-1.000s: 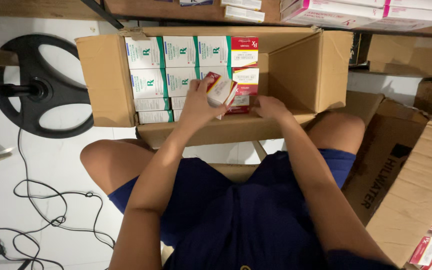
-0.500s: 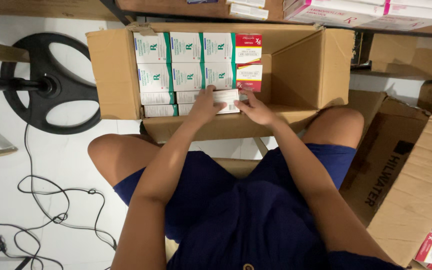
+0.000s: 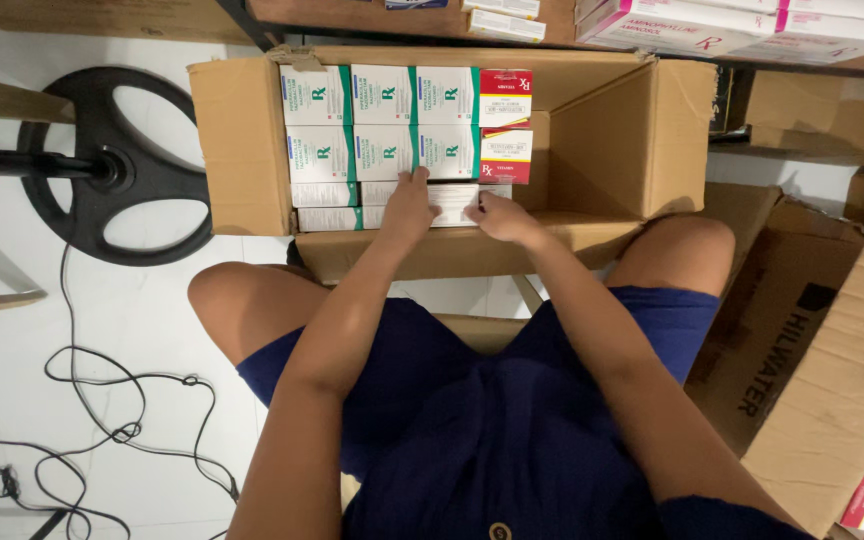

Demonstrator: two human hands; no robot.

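Observation:
An open cardboard carton (image 3: 242, 150) stands in front of my knees, packed with rows of white-and-green medicine boxes (image 3: 382, 95) and two red-and-white boxes (image 3: 505, 97) at the right end. My left hand (image 3: 408, 207) and my right hand (image 3: 497, 213) both rest on a small white box (image 3: 452, 203) lying flat in the carton's near row. The hands press on it from either side. The right part of the carton (image 3: 612, 140) holds no boxes.
A black round fan base (image 3: 117, 165) and loose black cables (image 3: 102, 420) lie on the white floor at left. More cardboard cartons (image 3: 822, 350) stand at right. Shelves with pink-and-white boxes (image 3: 682, 20) run along the top.
The red-and-white box held up a second ago has been laid flat into the near row; both hands came down onto it.

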